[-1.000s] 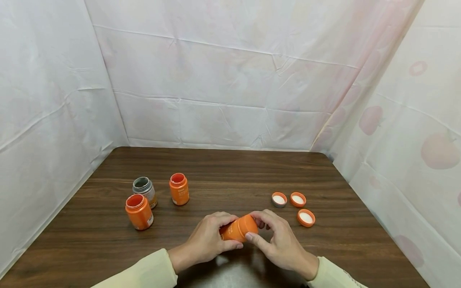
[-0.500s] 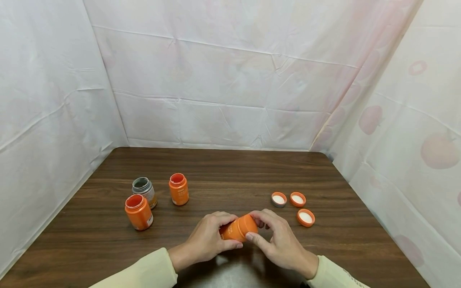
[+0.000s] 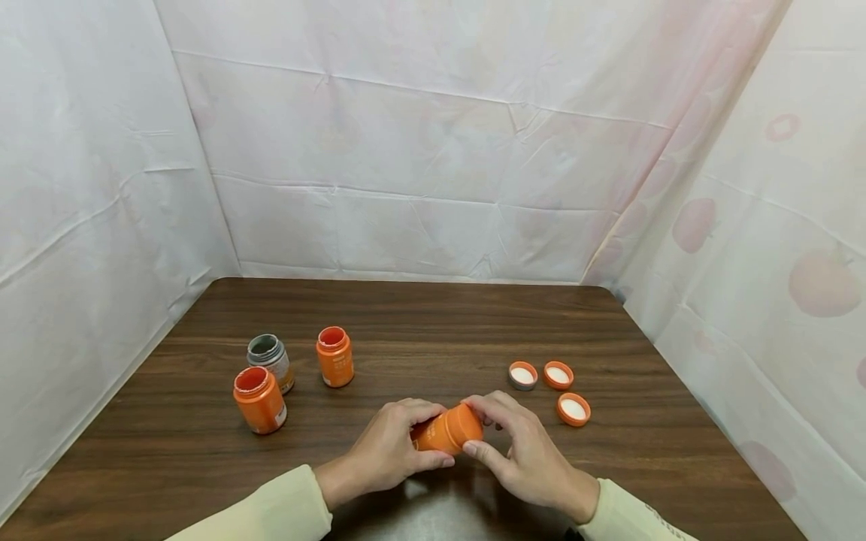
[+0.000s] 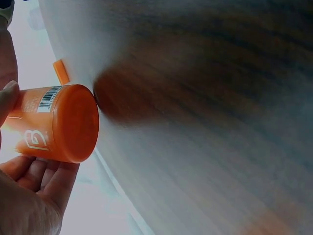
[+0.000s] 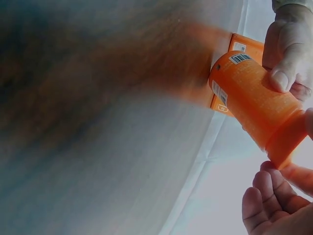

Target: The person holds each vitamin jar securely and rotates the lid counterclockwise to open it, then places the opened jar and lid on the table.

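Observation:
Low over the near middle of the table, an orange jar (image 3: 433, 434) lies tilted between both hands. My left hand (image 3: 384, 448) grips its body, thumb on the near side and fingers on the far side. The right hand (image 3: 526, 460) pinches the orange cap (image 3: 467, 423), which sits on the jar's mouth. In the left wrist view the jar's round base (image 4: 77, 123) faces the camera and seems to touch or nearly touch the table. The right wrist view shows the jar's barcode label (image 5: 239, 58) and its cap end at the right hand's fingertips.
To the left stand two uncapped orange jars (image 3: 261, 411), (image 3: 335, 366) and an uncapped grey jar (image 3: 279, 370). On the right lie two orange caps (image 3: 558, 375), (image 3: 573, 410) and a grey-and-orange cap (image 3: 522, 376), white insides up. White sheeting (image 3: 419, 150) surrounds the dark wooden table (image 3: 419, 315).
The right hand's fingers have shifted very slightly leftward round the cap. The left hand keeps its grip on the jar, and the other jars and caps stay in place.

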Motion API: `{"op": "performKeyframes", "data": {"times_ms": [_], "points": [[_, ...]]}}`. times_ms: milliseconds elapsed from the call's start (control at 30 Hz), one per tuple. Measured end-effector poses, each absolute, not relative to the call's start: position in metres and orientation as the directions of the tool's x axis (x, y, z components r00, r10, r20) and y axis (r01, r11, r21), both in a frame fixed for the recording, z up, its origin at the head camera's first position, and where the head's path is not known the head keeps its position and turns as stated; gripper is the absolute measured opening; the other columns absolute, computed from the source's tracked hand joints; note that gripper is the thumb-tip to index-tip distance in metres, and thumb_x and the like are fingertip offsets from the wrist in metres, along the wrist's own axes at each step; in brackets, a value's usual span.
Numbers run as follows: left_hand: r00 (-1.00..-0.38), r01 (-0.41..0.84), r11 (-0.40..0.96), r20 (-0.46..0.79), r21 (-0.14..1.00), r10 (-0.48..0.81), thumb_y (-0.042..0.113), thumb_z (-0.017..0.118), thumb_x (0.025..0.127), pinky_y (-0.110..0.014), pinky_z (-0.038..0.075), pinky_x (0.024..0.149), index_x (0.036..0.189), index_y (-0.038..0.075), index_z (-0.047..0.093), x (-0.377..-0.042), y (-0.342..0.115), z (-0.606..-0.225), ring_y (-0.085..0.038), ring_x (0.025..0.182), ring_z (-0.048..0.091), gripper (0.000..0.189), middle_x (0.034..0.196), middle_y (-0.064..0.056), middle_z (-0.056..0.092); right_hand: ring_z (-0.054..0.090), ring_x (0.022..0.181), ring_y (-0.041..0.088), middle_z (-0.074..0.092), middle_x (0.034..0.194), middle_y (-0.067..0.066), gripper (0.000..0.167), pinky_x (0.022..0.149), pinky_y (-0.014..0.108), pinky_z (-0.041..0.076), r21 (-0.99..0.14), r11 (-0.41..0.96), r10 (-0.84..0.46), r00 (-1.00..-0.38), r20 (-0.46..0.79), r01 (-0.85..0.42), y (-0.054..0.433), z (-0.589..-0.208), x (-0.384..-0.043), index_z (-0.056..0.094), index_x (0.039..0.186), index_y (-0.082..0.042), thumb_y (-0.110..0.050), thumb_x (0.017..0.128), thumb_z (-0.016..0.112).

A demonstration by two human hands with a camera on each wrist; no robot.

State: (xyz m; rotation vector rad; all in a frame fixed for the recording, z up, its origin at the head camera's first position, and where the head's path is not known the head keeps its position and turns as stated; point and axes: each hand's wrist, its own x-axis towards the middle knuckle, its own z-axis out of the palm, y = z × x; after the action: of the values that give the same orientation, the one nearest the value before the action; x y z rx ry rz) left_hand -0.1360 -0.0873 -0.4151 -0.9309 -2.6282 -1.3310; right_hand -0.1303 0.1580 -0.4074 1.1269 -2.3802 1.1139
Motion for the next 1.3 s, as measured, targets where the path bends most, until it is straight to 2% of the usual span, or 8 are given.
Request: {"op": "performKeyframes", "data": {"times_ms": [333,500,800,933,1067,1300], "points": [[-0.820,0.522,0.431,0.295,0.737,0.490,0.027,0.091,0.079,-0.030,0.054,0.082,0.121,0.022,0.073,-0.1358,-0.0890,-0.4177,-0.004,0.093,0.063,0.046,0.112,0.010,0.070,0.057,0.104,0.012,0.060,0.129,-0.003,0.056,0.085,0.030,0.051,-0.503,0.375,-0.594,-0.618,0.515,-0.779,0.1616,-0.4040,-0.1319,0.053,0.145,-0.015,-0.016,0.094,0.077],[-0.820,0.519,0.426,0.289,0.741,0.494,0.028,0.091,0.080,-0.030,0.054,0.082,0.123,0.023,0.072,-0.1355,-0.0896,-0.4180,-0.004,0.093,0.063,0.047,0.112,0.010,0.070,0.056,0.118,0.015,0.056,0.135,-0.003,0.068,0.093,0.036,0.053,-0.502,0.355,-0.620,-0.600,0.505,-0.789,0.1623,-0.4027,-0.1317,0.050,0.148,-0.019,-0.004,0.088,0.078],[-0.819,0.514,0.419,0.283,0.748,0.499,0.030,0.089,0.082,-0.028,0.054,0.080,0.124,0.022,0.071,-0.1346,-0.0900,-0.4177,-0.003,0.089,0.062,0.047,0.110,0.011,0.070,0.052,0.124,0.014,0.054,0.138,-0.004,0.085,0.104,0.029,0.044,-0.458,0.373,-0.630,-0.583,0.514,-0.807,0.1625,-0.4016,-0.1313,0.050,0.148,-0.022,0.012,0.076,0.077],[-0.819,0.512,0.414,0.282,0.752,0.500,0.033,0.088,0.082,-0.026,0.053,0.079,0.125,0.021,0.070,-0.1347,-0.0902,-0.4185,-0.003,0.087,0.062,0.047,0.108,0.011,0.070,0.052,0.125,0.016,0.053,0.140,-0.001,0.083,0.101,0.034,0.048,-0.485,0.360,-0.620,-0.593,0.514,-0.797,0.1634,-0.4013,-0.1311,0.048,0.150,-0.022,0.005,0.078,0.078],[-0.823,0.508,0.418,0.281,0.753,0.494,0.032,0.089,0.082,-0.026,0.053,0.078,0.124,0.022,0.071,-0.1352,-0.0898,-0.4191,-0.004,0.086,0.062,0.047,0.107,0.012,0.070,0.056,0.119,0.018,0.056,0.138,0.000,0.070,0.094,0.036,0.053,-0.515,0.363,-0.583,-0.621,0.524,-0.776,0.1629,-0.4005,-0.1312,0.050,0.148,-0.020,-0.011,0.086,0.082],[-0.832,0.494,0.423,0.271,0.760,0.484,0.028,0.090,0.081,-0.026,0.053,0.076,0.123,0.021,0.071,-0.1348,-0.0889,-0.4195,-0.004,0.084,0.062,0.047,0.106,0.012,0.069,0.057,0.095,0.012,0.061,0.108,-0.010,0.047,0.081,0.031,0.051,-0.509,0.489,-0.485,-0.706,0.516,-0.708,0.1599,-0.3981,-0.1295,0.060,0.133,-0.022,-0.034,0.092,0.079]]}}
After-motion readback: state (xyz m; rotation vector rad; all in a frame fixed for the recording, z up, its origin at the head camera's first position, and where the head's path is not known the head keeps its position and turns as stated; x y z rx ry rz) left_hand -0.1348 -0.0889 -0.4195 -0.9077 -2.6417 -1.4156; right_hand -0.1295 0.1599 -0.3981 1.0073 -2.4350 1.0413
